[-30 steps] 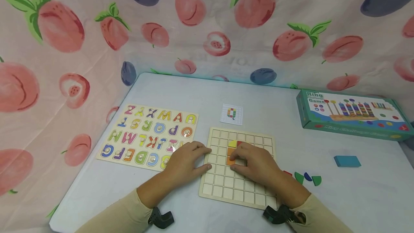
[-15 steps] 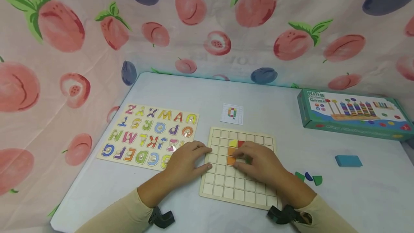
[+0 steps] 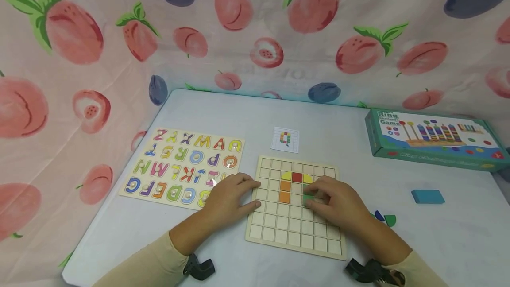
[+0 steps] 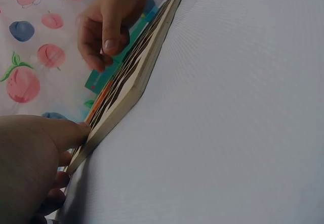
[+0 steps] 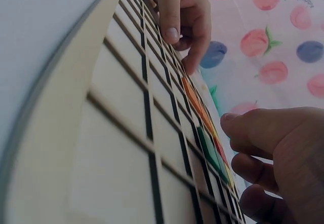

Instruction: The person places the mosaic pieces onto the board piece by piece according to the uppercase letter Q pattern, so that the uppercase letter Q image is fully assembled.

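Note:
A wooden grid board (image 3: 275, 234) lies on the table with coloured tiles in its cells. Two yellow corner tiles (image 3: 287, 176) flank a red square tile (image 3: 297, 177). Below them, orange square tiles (image 3: 284, 185) fill a column on the left and green tiles (image 3: 306, 199) one on the right, partly hidden by my right hand (image 3: 338, 200). Nothing shows between that hand's loosely bent fingers, which are just above the green tiles in the right wrist view. My left hand (image 3: 229, 198) rests its thumb and fingertips on the board's left edge.
An alphabet peg puzzle (image 3: 179, 163) lies left of the board. Behind it is a pattern card (image 3: 284, 140). Loose green (image 3: 390, 220) and blue pieces (image 3: 379, 216) lie beside my right forearm. Further right are a blue block (image 3: 428, 196) and a green game box (image 3: 430, 138).
My right hand has moved right across the board, from beside the orange tiles to the green column. The red tile, second yellow tile and green tiles have come into view. My left hand stays put.

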### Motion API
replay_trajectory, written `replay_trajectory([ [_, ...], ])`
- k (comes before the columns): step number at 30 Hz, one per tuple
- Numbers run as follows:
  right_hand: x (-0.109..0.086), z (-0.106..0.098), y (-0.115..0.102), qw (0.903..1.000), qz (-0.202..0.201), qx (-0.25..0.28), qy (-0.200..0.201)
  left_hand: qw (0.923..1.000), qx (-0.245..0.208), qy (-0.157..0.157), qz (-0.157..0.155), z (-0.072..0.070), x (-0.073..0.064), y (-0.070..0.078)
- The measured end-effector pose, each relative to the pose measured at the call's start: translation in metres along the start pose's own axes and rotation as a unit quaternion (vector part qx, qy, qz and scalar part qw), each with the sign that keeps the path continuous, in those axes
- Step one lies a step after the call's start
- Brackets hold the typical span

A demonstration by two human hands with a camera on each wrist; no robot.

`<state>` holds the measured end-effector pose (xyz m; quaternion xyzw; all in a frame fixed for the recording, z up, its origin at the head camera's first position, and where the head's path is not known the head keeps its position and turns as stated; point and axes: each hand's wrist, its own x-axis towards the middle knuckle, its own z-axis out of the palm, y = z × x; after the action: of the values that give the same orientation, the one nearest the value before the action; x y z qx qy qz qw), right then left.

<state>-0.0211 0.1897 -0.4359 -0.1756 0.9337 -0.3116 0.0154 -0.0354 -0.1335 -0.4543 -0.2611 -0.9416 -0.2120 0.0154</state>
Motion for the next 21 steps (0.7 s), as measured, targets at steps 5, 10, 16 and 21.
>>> replay_trajectory([
  [5, -0.013, -0.007, 0.011, 0.9997, 0.019, -0.002, 0.014, 1.0000, 0.000, -0.002, -0.002, 0.000, 0.000, 0.000],
  [10, -0.026, -0.016, 0.021, 0.9988, 0.029, -0.020, 0.035, 0.9999, 0.001, -0.006, -0.008, -0.001, 0.000, 0.000],
  [16, -0.046, -0.027, 0.036, 0.9958, 0.052, -0.039, 0.065, 0.9999, -0.004, -0.006, -0.008, -0.002, -0.001, 0.001],
  [21, -0.062, -0.036, 0.051, 0.9934, 0.057, -0.051, 0.085, 0.9999, -0.003, -0.006, -0.008, -0.002, 0.000, 0.002],
])
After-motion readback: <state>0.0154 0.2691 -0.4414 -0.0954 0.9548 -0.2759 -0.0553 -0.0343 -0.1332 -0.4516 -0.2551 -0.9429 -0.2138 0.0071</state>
